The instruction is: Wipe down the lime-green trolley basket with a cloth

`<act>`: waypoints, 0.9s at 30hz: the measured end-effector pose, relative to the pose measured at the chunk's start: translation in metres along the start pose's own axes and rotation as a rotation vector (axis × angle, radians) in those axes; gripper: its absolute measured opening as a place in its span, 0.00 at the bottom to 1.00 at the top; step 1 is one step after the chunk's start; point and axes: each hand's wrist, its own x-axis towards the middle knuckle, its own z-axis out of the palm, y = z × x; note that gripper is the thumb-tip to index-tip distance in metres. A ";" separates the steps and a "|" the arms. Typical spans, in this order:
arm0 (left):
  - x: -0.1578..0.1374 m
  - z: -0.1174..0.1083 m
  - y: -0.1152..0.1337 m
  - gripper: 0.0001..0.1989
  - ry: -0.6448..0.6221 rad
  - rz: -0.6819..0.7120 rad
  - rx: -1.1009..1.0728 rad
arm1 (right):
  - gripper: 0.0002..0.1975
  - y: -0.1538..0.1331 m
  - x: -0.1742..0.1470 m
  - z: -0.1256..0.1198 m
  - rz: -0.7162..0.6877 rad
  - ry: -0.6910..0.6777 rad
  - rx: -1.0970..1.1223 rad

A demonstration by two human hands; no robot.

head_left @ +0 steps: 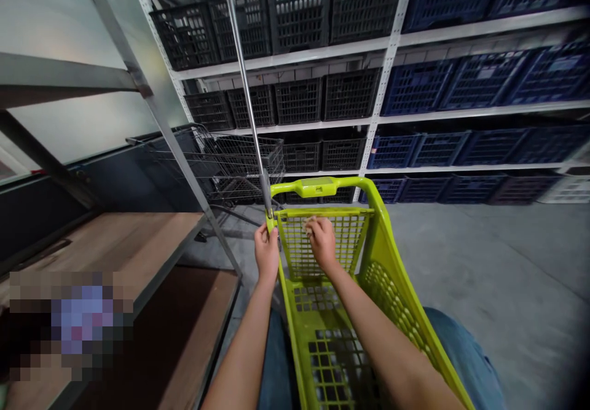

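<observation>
A lime-green plastic shopping cart [386, 225] with a grid back panel and a handlebar stands in front of me. My left hand [267, 251] is closed on the cart's left rim, just under the lower end of a slim metal pole [246, 84]. The pole rises from that corner, leaning left. Inside the cart, my right hand [321, 243] pinches a crumpled off-white cloth [310, 224] close to the back panel. The fingers partly cover the cloth, and I cannot tell whether it touches the grid.
To the left is a metal-framed rack with wooden shelves [166, 238]; a blurred patch covers part of it. A wire shopping cart [239, 158] stands behind the pole. White shelving [374, 102] holds black crates [299, 99] and blue crates [417, 87]. Grey floor [465, 244] lies to the right.
</observation>
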 end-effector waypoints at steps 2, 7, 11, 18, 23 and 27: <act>0.000 0.000 0.000 0.16 0.002 0.007 0.006 | 0.13 0.010 -0.040 0.010 -0.004 -0.208 -0.071; 0.002 0.001 -0.002 0.15 0.004 0.014 0.005 | 0.12 0.026 -0.145 0.025 0.090 -0.693 -0.246; 0.002 0.001 -0.002 0.15 0.011 0.011 0.003 | 0.10 0.009 -0.129 0.019 0.123 -0.726 -0.276; 0.001 0.001 -0.001 0.14 0.014 0.018 -0.022 | 0.12 -0.044 0.029 0.014 -0.069 -0.135 -0.130; 0.001 0.000 -0.003 0.14 0.015 0.013 -0.001 | 0.12 -0.027 -0.036 0.035 -0.117 -0.478 -0.237; 0.003 -0.001 -0.004 0.14 0.014 0.023 0.004 | 0.13 -0.002 -0.131 0.040 0.000 -0.785 -0.275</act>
